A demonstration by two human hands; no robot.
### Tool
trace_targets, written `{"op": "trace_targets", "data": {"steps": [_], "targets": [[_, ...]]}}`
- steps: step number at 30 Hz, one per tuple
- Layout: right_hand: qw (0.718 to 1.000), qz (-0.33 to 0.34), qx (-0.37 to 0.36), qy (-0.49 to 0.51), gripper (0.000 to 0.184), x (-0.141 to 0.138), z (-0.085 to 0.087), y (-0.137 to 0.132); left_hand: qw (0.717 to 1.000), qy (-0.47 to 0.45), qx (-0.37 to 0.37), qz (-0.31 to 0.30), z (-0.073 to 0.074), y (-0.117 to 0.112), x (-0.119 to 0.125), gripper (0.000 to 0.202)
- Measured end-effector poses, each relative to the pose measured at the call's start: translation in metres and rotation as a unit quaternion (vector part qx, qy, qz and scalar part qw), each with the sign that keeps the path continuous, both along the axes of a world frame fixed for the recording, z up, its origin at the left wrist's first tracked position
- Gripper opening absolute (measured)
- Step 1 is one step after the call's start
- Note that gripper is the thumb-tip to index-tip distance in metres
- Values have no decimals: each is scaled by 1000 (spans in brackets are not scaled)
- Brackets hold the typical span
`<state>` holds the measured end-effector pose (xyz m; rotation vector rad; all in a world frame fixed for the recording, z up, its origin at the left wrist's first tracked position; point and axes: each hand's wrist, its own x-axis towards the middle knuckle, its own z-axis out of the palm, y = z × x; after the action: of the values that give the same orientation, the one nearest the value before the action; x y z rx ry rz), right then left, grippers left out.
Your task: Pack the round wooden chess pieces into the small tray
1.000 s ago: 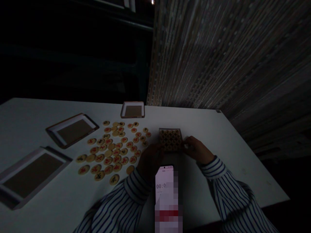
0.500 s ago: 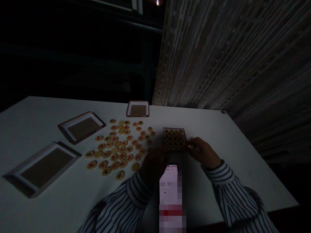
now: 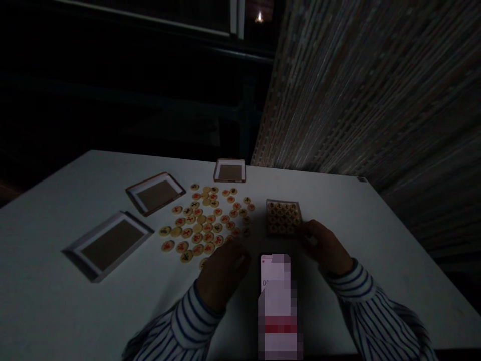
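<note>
A small square box (image 3: 283, 217) filled with round wooden chess pieces sits on the white table (image 3: 56, 296). My right hand (image 3: 326, 249) rests just right of and below the box, fingers curled at its near right corner. My left hand (image 3: 222, 271) lies on the table left of a lit phone (image 3: 277, 286), back up and fingers curled, beside several loose round pieces (image 3: 205, 223) marked in red and black. The dim light hides whether either hand holds anything.
Three box lids or trays lie open side up: a small one (image 3: 229, 171) at the far edge, a middle one (image 3: 155, 193) and a larger one (image 3: 108, 243) to the left. A ribbed wall (image 3: 376, 90) stands beyond the table's right side.
My left hand has drawn back from the box toward me and now lies beside the phone. My right hand stays by the box. The view has shifted left.
</note>
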<state>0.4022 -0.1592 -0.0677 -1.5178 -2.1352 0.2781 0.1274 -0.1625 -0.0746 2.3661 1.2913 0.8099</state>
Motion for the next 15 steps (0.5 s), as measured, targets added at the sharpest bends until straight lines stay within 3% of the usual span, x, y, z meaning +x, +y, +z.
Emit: {"op": "trace_targets", "data": {"steps": [9,15], "targets": [[997,42,30,-61,19,-19,0,11,998,13,26,55,4,8,-46,24],[981,158,55,-100,19,-54,5,26,995,33,60,73,-1,15,-58,26]]}}
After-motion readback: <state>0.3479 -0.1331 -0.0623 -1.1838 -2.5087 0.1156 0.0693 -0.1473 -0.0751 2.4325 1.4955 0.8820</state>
